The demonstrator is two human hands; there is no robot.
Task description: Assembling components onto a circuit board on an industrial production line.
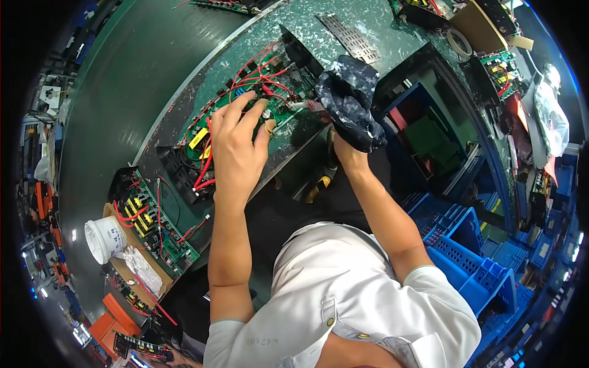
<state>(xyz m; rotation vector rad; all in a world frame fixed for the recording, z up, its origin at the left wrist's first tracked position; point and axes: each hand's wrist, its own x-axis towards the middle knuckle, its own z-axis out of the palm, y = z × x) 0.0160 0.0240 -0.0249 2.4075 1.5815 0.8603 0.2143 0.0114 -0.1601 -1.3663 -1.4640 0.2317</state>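
Observation:
My left hand (236, 138) reaches over a green circuit board (279, 92) crowded with red wires and yellow parts. Its fingers are apart and bent, the tips at the board's components; nothing shows gripped in them. My right hand (348, 152) is mostly hidden behind a dark bundle (353, 101) smeared with white, which it appears to hold up at the bench edge. From the bundle's left side a reddish-white piece (313, 106) points toward the board, close to my left thumb. A thin pale stick (288, 120) lies between the two hands.
At the left a second board (144, 214) with yellow parts sits near a white tub (105, 239). A perforated metal strip (348, 38) lies on the white-stained green bench (288, 24). To the right are a dark frame (469, 113) and blue crates (466, 270).

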